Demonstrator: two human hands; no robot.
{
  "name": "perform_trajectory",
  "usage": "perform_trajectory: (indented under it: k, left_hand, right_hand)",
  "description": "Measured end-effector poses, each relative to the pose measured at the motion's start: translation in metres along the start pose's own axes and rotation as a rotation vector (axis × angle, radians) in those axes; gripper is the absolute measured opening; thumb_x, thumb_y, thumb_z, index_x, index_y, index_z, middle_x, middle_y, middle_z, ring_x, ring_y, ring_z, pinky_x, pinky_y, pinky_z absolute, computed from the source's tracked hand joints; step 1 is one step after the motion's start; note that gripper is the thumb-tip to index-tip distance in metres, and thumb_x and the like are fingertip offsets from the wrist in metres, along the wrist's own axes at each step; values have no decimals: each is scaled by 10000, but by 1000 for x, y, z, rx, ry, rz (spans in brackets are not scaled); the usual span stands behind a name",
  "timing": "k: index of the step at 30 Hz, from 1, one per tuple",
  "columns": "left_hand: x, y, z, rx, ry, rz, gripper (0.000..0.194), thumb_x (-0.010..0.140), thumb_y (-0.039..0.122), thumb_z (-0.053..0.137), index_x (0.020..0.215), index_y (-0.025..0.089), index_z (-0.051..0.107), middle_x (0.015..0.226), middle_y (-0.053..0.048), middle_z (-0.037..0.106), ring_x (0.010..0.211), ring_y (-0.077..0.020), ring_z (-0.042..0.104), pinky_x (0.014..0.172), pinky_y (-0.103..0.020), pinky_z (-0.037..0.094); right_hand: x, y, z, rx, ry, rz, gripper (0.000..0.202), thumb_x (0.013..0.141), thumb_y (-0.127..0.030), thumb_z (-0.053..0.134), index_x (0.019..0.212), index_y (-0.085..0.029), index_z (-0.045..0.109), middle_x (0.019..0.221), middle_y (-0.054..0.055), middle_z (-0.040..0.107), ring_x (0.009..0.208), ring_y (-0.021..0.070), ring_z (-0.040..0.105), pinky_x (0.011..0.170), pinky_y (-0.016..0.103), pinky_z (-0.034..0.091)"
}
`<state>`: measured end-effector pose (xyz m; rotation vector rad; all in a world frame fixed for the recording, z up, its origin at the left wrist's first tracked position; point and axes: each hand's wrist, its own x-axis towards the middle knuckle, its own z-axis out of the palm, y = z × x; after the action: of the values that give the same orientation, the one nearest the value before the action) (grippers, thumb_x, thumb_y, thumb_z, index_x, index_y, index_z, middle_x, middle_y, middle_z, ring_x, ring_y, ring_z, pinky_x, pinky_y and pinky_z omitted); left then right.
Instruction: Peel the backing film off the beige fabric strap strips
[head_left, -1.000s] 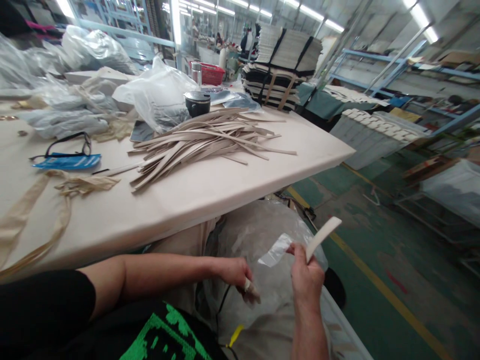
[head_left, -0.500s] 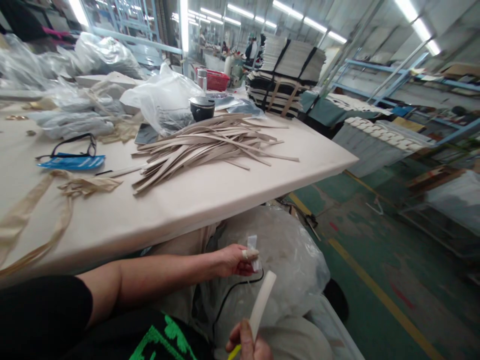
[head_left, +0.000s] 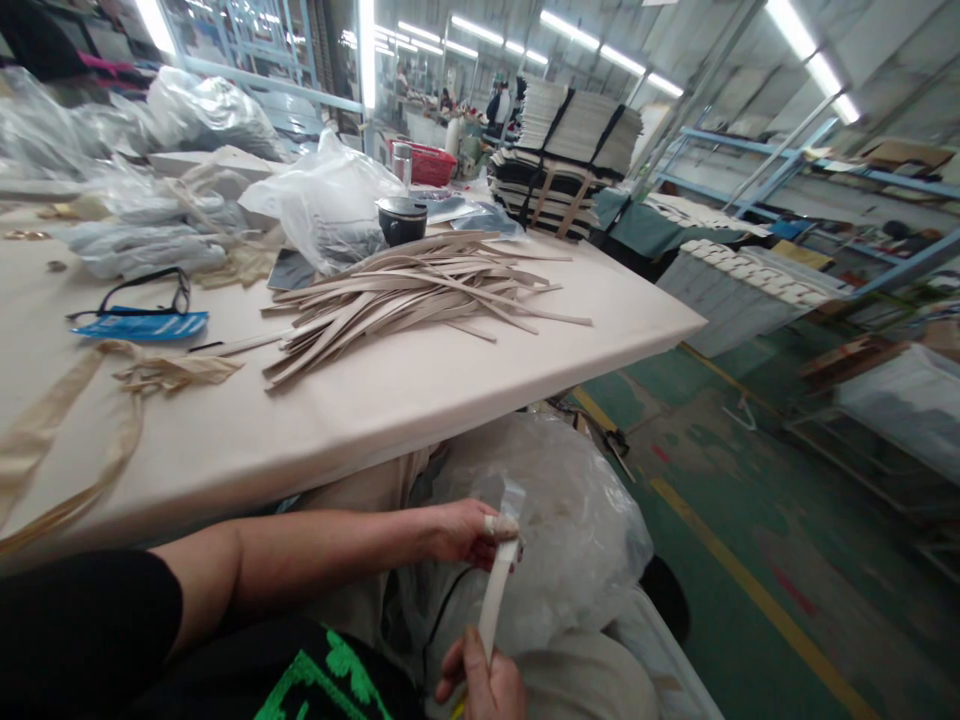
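Note:
My left hand (head_left: 480,532), with a wrapped fingertip, pinches a small whitish piece (head_left: 513,497) over the plastic bag (head_left: 577,510). Below it my right hand (head_left: 484,680) grips a pale strip (head_left: 493,600), whose upper end meets the left fingers and the whitish piece. Something yellow shows by the right hand, mostly hidden. On the table (head_left: 420,400) lies a loose pile of beige strips (head_left: 405,295).
Glasses on a blue packet (head_left: 142,325), a tan cloth band (head_left: 176,370), plastic bags (head_left: 322,200) and a dark cup (head_left: 403,218) are on the table. Strapped stacks (head_left: 577,125) stand behind. The table's edge runs just beyond my hands.
My right hand has moved slightly up and left with the strip, so its upper end now meets my left fingers. The view has shifted slightly.

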<state>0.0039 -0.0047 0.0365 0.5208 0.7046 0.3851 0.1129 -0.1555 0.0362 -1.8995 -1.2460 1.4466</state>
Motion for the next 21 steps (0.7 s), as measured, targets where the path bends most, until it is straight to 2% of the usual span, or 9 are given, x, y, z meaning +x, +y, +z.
perform_trajectory:
  k: [3,5,9,12,14,17,19,21]
  left_hand:
    - [-3,-6,4,89,-48,-16,493,494,476,815,778,97,675,733,-57,649,636,-134,584,673,-282,451]
    - [-2,-7,5,90,-19,12,492,492,473,815,774,92,683,722,-54,642,616,-123,568,666,-279,444]
    - [1,2,3,-46,131,134,477,511,474,805,785,106,674,703,-30,618,598,-104,550,668,-277,445]
    - [-2,5,6,-93,109,150,480,529,462,806,831,111,676,708,-31,617,608,-105,561,701,-290,454]
    - [-6,1,12,-43,16,123,468,541,452,805,818,96,681,723,-55,630,635,-123,582,709,-294,454]
    - [-8,-10,19,29,-68,93,435,547,432,807,764,77,682,717,-69,632,633,-131,585,691,-286,451]
    - [-7,-10,18,-13,-34,90,425,549,415,810,780,82,682,716,-56,629,620,-115,576,683,-272,453]
    - [-6,-3,14,-105,49,102,428,558,409,808,823,98,681,728,-44,631,621,-102,573,688,-260,459]
  right_hand:
    - [5,-9,-5,147,-49,34,636,792,-728,314,648,-185,613,544,26,645,327,76,408,371,201,299]
    - [7,-17,-13,182,-23,-15,628,787,-728,322,746,-177,621,633,24,670,319,66,420,367,199,316]
    - [-2,-30,-41,29,287,-149,603,757,-696,440,1020,-180,609,673,-5,665,418,111,549,466,214,441]
    - [-8,-38,-59,-51,414,-179,633,785,-657,433,1203,-189,521,583,-47,614,339,100,482,385,215,405]
    - [-7,-46,-62,-82,411,-192,651,817,-630,398,1281,-178,456,575,-51,603,315,98,453,365,219,388]
    - [0,-60,-59,-126,366,-205,645,850,-594,356,1317,-155,423,642,-22,638,388,118,525,446,230,433]
    - [-1,-68,-59,-159,359,-205,618,854,-576,364,1318,-173,429,689,-18,656,430,121,561,492,229,448]
    - [-11,-72,-66,-185,384,-195,595,840,-581,396,1303,-211,454,680,-35,654,409,113,552,474,220,440]
